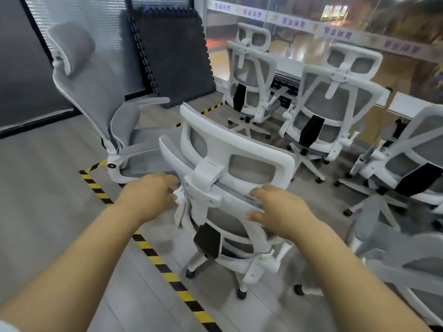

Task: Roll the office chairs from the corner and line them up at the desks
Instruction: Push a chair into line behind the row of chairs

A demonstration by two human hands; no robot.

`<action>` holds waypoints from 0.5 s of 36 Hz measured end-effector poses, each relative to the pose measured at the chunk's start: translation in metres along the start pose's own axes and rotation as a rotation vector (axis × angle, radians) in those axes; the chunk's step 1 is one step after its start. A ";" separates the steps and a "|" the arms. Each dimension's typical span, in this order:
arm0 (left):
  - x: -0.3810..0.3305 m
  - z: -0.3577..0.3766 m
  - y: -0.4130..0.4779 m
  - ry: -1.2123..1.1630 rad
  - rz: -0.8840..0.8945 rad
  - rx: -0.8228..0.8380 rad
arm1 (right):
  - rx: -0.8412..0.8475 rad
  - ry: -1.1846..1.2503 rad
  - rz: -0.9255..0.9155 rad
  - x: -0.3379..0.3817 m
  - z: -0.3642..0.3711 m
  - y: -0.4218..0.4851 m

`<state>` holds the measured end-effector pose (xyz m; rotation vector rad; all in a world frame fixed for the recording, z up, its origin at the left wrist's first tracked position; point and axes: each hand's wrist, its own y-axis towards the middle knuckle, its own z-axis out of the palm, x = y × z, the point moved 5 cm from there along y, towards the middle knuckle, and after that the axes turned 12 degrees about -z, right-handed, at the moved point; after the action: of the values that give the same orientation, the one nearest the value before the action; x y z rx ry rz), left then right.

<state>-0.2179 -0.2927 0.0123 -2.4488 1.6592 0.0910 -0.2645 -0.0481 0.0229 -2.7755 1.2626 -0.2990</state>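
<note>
A person's left hand [148, 195] and right hand [280, 212] take hold of the nearest chair [239, 144] from behind. The left fingers curl round the left edge of its white backrest frame, just below the headrest bracket. The right fingers lie over the top rim with the thumb beneath, clasping it. The picture is blurred, so how firm either hold is cannot be told. The chair stands tilted on the grey floor [48, 200], its casters just inside a line of yellow-and-black tape [153, 256], behind the row at the desk. Three matching chairs [335, 97] face the long white desk [287, 64], which runs along a glass wall [335, 32] bearing a printed band. A grey high-backed chair [96, 92] stands at the taped corner. Dark foam mats [172, 56] lean against the blinds [96, 20] behind it.
</note>
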 end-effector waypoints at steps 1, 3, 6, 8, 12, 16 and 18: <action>0.003 0.003 0.010 -0.015 0.021 -0.004 | 0.006 -0.007 0.009 0.002 0.001 0.005; 0.008 0.006 0.028 -0.026 0.069 -0.012 | 0.015 -0.011 0.031 0.006 0.005 0.013; 0.012 0.007 0.055 -0.037 0.145 -0.039 | 0.028 -0.010 0.091 0.011 0.009 0.021; 0.015 0.007 0.072 -0.058 0.199 -0.044 | 0.034 -0.005 0.145 0.015 0.012 0.025; 0.013 0.008 0.102 0.020 0.363 -0.054 | -0.007 0.036 0.285 0.018 0.017 0.026; 0.007 0.013 0.116 0.063 0.494 -0.053 | -0.050 0.127 0.421 0.016 0.021 0.025; 0.004 0.015 0.122 0.026 0.545 -0.041 | -0.064 0.154 0.478 0.015 0.023 0.024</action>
<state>-0.3285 -0.3381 -0.0169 -1.9582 2.3065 0.1655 -0.2678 -0.0753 -0.0011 -2.4267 1.9434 -0.4426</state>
